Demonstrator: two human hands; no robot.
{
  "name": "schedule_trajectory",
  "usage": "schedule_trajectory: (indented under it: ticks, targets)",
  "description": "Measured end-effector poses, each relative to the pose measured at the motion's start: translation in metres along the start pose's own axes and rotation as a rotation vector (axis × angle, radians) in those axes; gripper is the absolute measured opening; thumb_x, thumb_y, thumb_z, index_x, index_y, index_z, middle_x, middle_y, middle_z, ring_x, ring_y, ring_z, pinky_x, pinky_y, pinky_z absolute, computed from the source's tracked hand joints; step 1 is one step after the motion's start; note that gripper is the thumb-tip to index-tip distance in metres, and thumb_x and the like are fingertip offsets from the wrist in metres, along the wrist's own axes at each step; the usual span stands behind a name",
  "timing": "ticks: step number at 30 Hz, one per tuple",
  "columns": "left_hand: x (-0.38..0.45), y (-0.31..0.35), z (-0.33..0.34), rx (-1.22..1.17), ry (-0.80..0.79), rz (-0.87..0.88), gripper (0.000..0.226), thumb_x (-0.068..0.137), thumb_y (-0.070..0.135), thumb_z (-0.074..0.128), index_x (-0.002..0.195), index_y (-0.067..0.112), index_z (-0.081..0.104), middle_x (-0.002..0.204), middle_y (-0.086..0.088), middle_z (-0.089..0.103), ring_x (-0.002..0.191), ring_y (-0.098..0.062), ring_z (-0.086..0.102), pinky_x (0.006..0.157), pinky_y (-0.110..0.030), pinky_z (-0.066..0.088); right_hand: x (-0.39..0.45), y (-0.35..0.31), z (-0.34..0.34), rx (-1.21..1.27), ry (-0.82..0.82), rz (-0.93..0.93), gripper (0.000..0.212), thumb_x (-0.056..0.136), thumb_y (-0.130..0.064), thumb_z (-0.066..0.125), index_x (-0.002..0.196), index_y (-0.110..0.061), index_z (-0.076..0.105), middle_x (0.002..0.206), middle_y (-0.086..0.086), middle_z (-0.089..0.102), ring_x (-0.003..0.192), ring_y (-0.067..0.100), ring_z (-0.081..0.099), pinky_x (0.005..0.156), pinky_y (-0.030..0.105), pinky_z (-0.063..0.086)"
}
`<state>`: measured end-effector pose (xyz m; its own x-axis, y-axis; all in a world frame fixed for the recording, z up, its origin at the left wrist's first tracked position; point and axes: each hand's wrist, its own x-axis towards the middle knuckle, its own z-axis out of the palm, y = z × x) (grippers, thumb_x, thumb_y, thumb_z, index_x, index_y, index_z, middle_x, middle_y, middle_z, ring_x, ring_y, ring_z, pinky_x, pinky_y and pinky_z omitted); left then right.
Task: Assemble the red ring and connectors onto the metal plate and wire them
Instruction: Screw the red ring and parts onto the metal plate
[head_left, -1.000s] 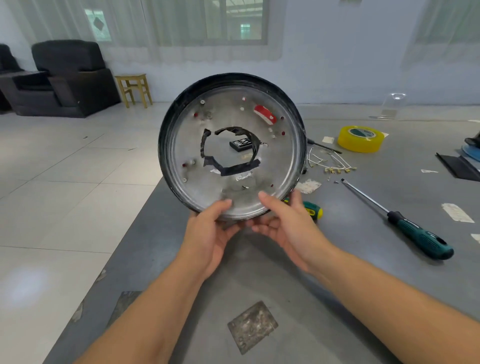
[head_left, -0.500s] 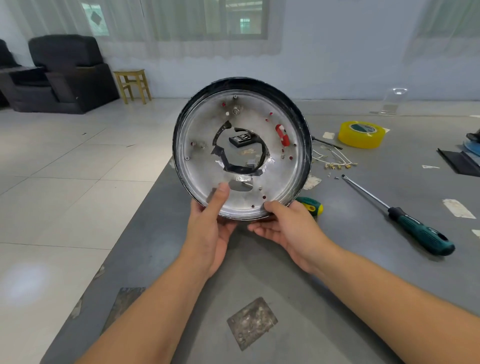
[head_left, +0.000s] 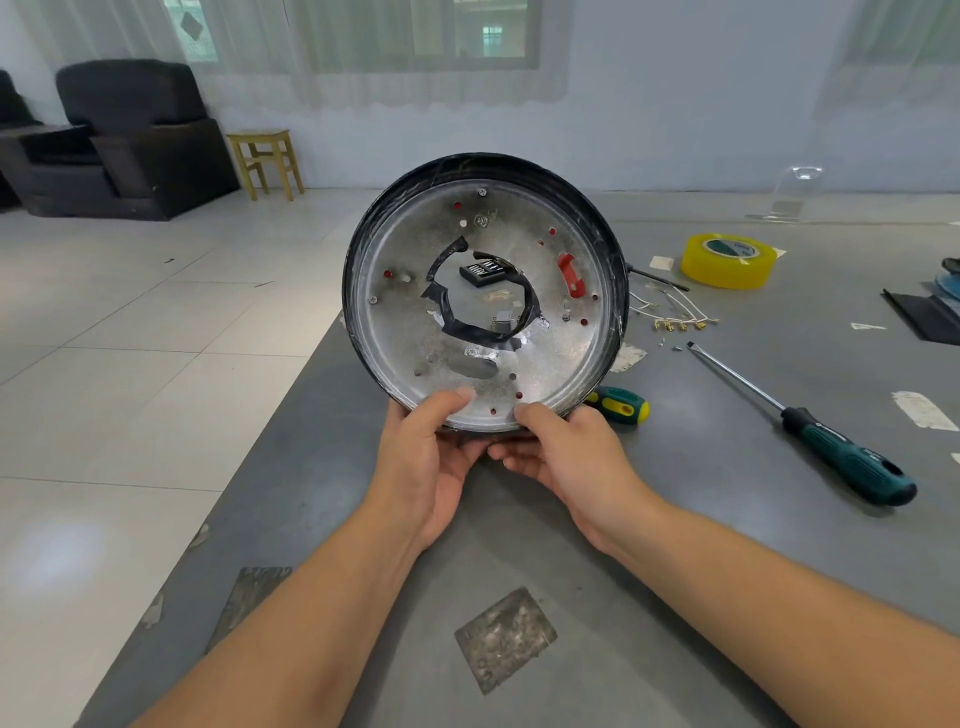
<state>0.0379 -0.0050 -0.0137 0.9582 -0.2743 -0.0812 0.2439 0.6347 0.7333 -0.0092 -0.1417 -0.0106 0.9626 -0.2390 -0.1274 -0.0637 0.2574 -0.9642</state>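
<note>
I hold a round metal plate (head_left: 550, 364) with a black rim upright above the grey table, its face towards me. A central hole is edged with black tape, and red shows through a slot (head_left: 570, 274) and several small holes. My left hand (head_left: 434, 457) grips the bottom rim, thumb on the face. My right hand (head_left: 566, 452) grips the rim beside it, thumb on the face too. White wires with brass connectors (head_left: 675, 317) lie on the table to the right. A small black part (head_left: 480, 273) shows through the hole.
A long green-handled screwdriver (head_left: 810, 431) lies to the right, a short green-yellow one (head_left: 621, 405) peeks from behind the plate. Yellow tape roll (head_left: 728, 260) sits farther back. The table's left edge (head_left: 291, 395) drops to a tiled floor; armchair and stool stand beyond.
The plate has turned clockwise in my hands: the red slot went from the top to the right side. My hands re-gripped the bottom rim.
</note>
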Motion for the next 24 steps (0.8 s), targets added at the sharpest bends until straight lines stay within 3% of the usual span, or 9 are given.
schedule_trajectory:
  ticks: [4,10,15,24]
  targets:
    - [0.001,0.000,0.001,0.017,0.038,0.025,0.064,0.076,0.007,0.070,0.138,0.005,0.057,0.125,-0.023,0.072,0.114,-0.040,0.072,0.090,-0.051,0.063,0.001,0.004,0.000,0.001,0.030,-0.040,0.022,0.099,-0.013,0.058,0.112,-0.008,0.075,0.105,0.008,0.079,0.088,0.021,0.072,0.083,0.033,0.059]
    - [0.001,-0.002,0.003,0.064,0.063,0.051,0.048,0.089,0.009,0.066,0.136,0.007,0.059,0.121,-0.021,0.074,0.112,-0.039,0.073,0.084,-0.047,0.065,0.002,0.006,0.000,-0.026,0.046,-0.062,0.025,0.102,-0.024,0.058,0.109,-0.008,0.076,0.103,0.010,0.079,0.086,0.023,0.073,0.090,0.040,0.060]
    - [-0.001,0.001,0.007,0.093,0.090,0.055,0.065,0.079,0.023,0.072,0.141,0.009,0.059,0.127,-0.018,0.073,0.115,-0.035,0.072,0.087,-0.045,0.064,0.002,0.008,0.001,-0.069,0.049,-0.094,0.030,0.104,-0.035,0.057,0.108,-0.012,0.076,0.100,0.007,0.080,0.084,0.022,0.074,0.088,0.040,0.061]
    - [-0.005,0.003,0.011,0.113,0.118,0.057,0.063,0.085,0.033,0.071,0.143,0.012,0.059,0.130,-0.016,0.072,0.117,-0.033,0.072,0.080,-0.039,0.064,0.001,0.009,0.001,-0.082,0.043,-0.134,0.043,0.102,-0.049,0.056,0.112,-0.011,0.074,0.101,0.008,0.079,0.082,0.021,0.073,0.078,0.034,0.059]
